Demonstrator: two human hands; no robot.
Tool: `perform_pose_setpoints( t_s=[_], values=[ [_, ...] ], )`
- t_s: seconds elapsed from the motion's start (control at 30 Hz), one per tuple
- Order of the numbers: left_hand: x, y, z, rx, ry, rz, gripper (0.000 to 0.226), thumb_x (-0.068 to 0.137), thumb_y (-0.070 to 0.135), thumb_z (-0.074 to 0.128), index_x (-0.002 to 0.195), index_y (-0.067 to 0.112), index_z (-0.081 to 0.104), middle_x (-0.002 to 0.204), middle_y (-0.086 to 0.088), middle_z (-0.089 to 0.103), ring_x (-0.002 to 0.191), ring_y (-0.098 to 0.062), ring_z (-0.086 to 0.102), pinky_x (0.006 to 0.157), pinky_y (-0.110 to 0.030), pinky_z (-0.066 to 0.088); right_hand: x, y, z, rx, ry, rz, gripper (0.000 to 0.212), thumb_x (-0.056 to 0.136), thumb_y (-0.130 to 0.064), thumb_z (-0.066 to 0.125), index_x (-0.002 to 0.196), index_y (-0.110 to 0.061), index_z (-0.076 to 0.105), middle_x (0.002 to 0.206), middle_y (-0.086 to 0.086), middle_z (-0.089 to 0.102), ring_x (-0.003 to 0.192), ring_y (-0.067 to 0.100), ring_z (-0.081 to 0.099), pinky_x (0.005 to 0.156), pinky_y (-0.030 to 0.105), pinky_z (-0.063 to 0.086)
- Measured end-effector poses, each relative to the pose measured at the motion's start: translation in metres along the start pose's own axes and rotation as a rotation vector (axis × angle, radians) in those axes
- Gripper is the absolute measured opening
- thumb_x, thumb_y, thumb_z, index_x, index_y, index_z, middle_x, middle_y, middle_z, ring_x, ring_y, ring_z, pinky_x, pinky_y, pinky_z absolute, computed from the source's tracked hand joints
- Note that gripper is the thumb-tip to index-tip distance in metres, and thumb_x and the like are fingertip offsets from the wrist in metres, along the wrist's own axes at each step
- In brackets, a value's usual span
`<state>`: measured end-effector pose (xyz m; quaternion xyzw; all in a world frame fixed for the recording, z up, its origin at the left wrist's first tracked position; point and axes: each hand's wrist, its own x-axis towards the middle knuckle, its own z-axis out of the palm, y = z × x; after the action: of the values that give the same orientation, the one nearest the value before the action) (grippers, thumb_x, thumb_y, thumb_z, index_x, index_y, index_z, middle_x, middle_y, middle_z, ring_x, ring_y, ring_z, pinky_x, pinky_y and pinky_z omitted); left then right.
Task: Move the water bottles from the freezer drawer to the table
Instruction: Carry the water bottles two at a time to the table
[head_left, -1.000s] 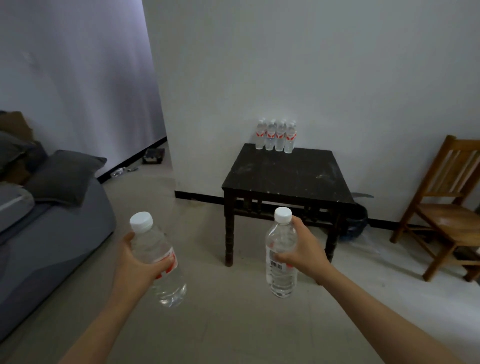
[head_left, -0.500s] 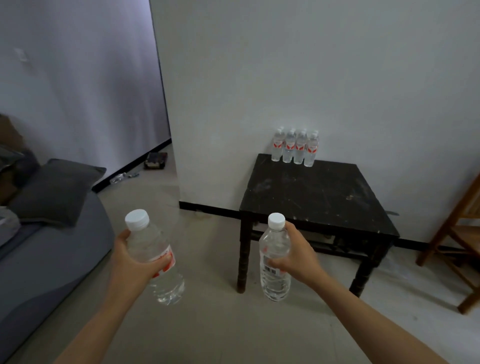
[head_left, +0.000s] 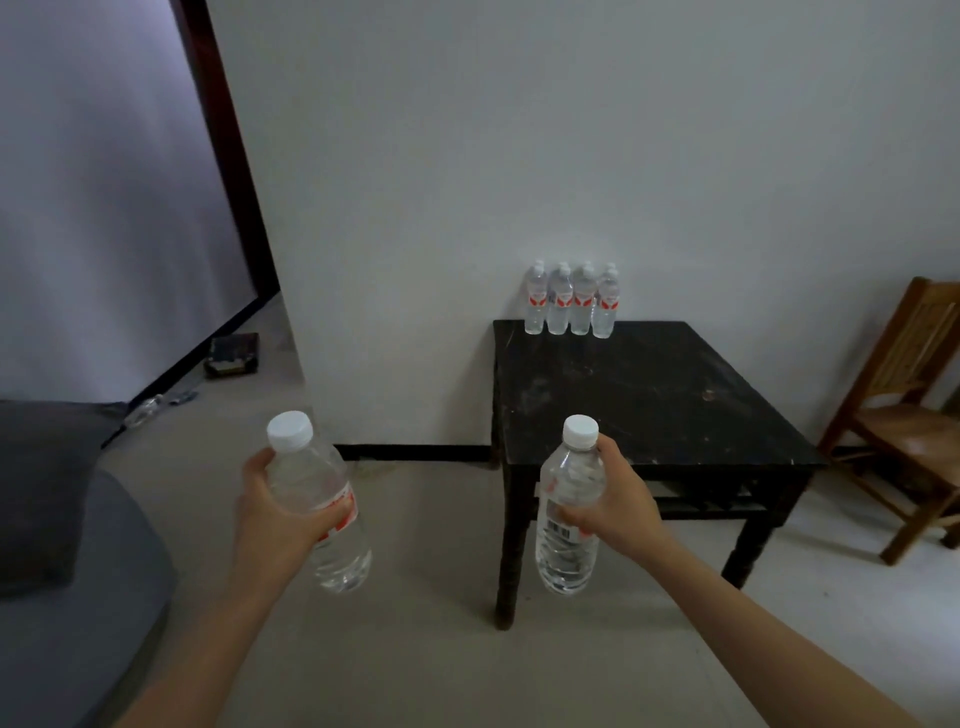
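Two water bottles in transit, caps up for setting down upright: left hand (head_left: 275, 514) wrapped round the left bottle (head_left: 319, 506), right hand (head_left: 618, 499) round the right bottle (head_left: 569, 512), short of the table (head_left: 649, 400), where a bottle cluster (head_left: 571, 300) hugs the wall, leaving the front free.

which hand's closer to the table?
Right. The right hand, holding a bottle, is just at the table's front-left corner. The left hand, holding the other bottle, is well off to the table's left, over bare floor.
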<state>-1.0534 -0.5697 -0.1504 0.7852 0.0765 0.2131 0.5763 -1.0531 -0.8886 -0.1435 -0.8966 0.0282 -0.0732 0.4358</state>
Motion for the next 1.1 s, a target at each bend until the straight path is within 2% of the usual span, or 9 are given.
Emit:
perform_pose_setpoints(
  t_s=[0.07, 0.23, 0.37, 0.57, 0.67, 0.77, 0.87, 1.0, 1.1],
  values=[
    [0.019, -0.005, 0.003, -0.014, -0.016, -0.012, 0.101, 0.039, 0.030, 0.083, 0.127, 0.012, 0.037, 0.105, -0.005, 0.053, 0.094, -0.025, 0.056, 0.081, -0.040, 0.050, 0.010, -0.005, 0.008, -0.018, 0.019, 0.011, 0.080, 0.063, -0.027, 0.080, 0.128, -0.035, 0.035, 0.115, -0.006, 0.053, 0.103, 0.016, 0.055, 0.085, 0.044, 0.052],
    [0.081, -0.028, 0.024, -0.034, -0.079, -0.029, 0.101, 0.033, 0.036, 0.080, 0.123, 0.010, 0.041, 0.100, -0.006, 0.057, 0.091, -0.025, 0.058, 0.081, -0.040, 0.048, 0.060, -0.007, 0.029, -0.058, 0.065, 0.043, 0.080, 0.064, -0.027, 0.080, 0.130, -0.031, 0.035, 0.116, -0.005, 0.053, 0.104, 0.015, 0.054, 0.089, 0.042, 0.050],
    [0.133, -0.040, 0.051, -0.063, -0.079, -0.026, 0.094, 0.042, 0.023, 0.079, 0.125, 0.011, 0.038, 0.091, 0.007, 0.052, 0.090, -0.022, 0.054, 0.080, -0.034, 0.043, 0.115, -0.003, 0.043, -0.074, 0.087, 0.068, 0.077, 0.067, -0.032, 0.077, 0.131, -0.034, 0.033, 0.117, -0.008, 0.052, 0.104, 0.013, 0.053, 0.091, 0.040, 0.047],
    [0.234, -0.042, 0.082, 0.005, -0.075, 0.035, 0.089, 0.054, 0.009, 0.087, 0.128, 0.007, 0.037, 0.106, -0.005, 0.050, 0.094, -0.022, 0.051, 0.081, -0.033, 0.039, 0.219, -0.016, 0.066, -0.052, 0.094, 0.067, 0.077, 0.070, -0.029, 0.076, 0.134, -0.031, 0.032, 0.121, -0.007, 0.049, 0.105, 0.012, 0.051, 0.092, 0.037, 0.045],
    [0.274, -0.045, 0.091, 0.004, -0.067, 0.042, 0.094, 0.047, 0.022, 0.084, 0.127, 0.010, 0.037, 0.106, -0.005, 0.051, 0.094, -0.022, 0.052, 0.084, -0.035, 0.042, 0.258, -0.020, 0.076, -0.032, 0.087, 0.068, 0.075, 0.069, -0.028, 0.077, 0.131, -0.030, 0.034, 0.119, -0.006, 0.051, 0.104, 0.012, 0.052, 0.091, 0.035, 0.045],
    [0.312, -0.061, 0.102, 0.012, -0.065, 0.013, 0.089, 0.054, 0.010, 0.087, 0.127, 0.009, 0.037, 0.108, -0.008, 0.053, 0.097, -0.027, 0.054, 0.086, -0.038, 0.043, 0.291, -0.019, 0.091, -0.043, 0.068, 0.079, 0.076, 0.070, -0.029, 0.077, 0.132, -0.030, 0.033, 0.118, -0.006, 0.052, 0.104, 0.012, 0.054, 0.088, 0.032, 0.046],
    [0.346, -0.075, 0.116, 0.012, -0.110, 0.010, 0.091, 0.049, 0.013, 0.087, 0.125, 0.010, 0.038, 0.104, -0.007, 0.054, 0.093, -0.026, 0.056, 0.085, -0.039, 0.045, 0.320, -0.015, 0.105, -0.064, 0.057, 0.117, 0.074, 0.069, -0.031, 0.076, 0.130, -0.031, 0.034, 0.117, -0.006, 0.052, 0.103, 0.013, 0.055, 0.088, 0.034, 0.048],
    [0.397, -0.094, 0.140, -0.034, -0.134, -0.008, 0.080, 0.058, -0.006, 0.081, 0.125, 0.004, 0.038, 0.102, -0.005, 0.051, 0.092, -0.022, 0.052, 0.081, -0.033, 0.038, 0.365, -0.011, 0.128, -0.097, 0.079, 0.179, 0.072, 0.070, -0.032, 0.075, 0.130, -0.032, 0.034, 0.116, -0.006, 0.052, 0.102, 0.012, 0.054, 0.089, 0.035, 0.048],
    [0.450, -0.120, 0.155, -0.068, -0.186, -0.024, 0.090, 0.049, 0.008, 0.088, 0.124, 0.004, 0.039, 0.101, -0.007, 0.052, 0.092, -0.024, 0.054, 0.081, -0.034, 0.039, 0.405, -0.012, 0.143, -0.113, 0.136, 0.215, 0.071, 0.070, -0.031, 0.074, 0.129, -0.032, 0.035, 0.114, -0.007, 0.052, 0.100, 0.012, 0.054, 0.087, 0.033, 0.047]
  ],
)
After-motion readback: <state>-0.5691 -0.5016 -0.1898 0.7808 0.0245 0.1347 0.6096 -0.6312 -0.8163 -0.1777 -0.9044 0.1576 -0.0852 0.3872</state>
